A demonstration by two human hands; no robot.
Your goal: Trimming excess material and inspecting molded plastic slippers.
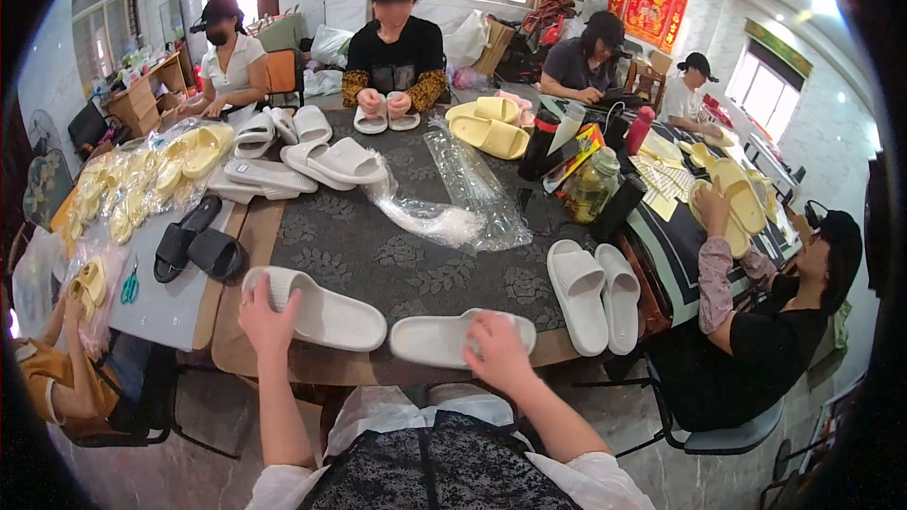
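Two light grey slide slippers lie at the table's near edge, heel ends toward each other. My left hand (270, 314) grips the left grey slipper (340, 318) at its ribbed strap, thumb and fingers around it. On the right grey slipper (422, 338), my right hand (499, 351) is curled over the strap; its fingertips are partly hidden. A pair of grey slippers (578, 295) stands to the right of my hands. Beyond my left hand lie black slippers (213, 253). Farther off, more grey slippers (340, 162) are gathered near the left side of the dark tablecloth (331, 236).
Clear plastic bags (477, 189) lie mid-table near yellow slippers (491, 130). Bottles, including a glass jar (593, 187), stand at right. Teal scissors (129, 281) and bagged yellow slippers (151, 170) are on the left table. Several people sit around, one opposite (392, 57) handling grey slippers.
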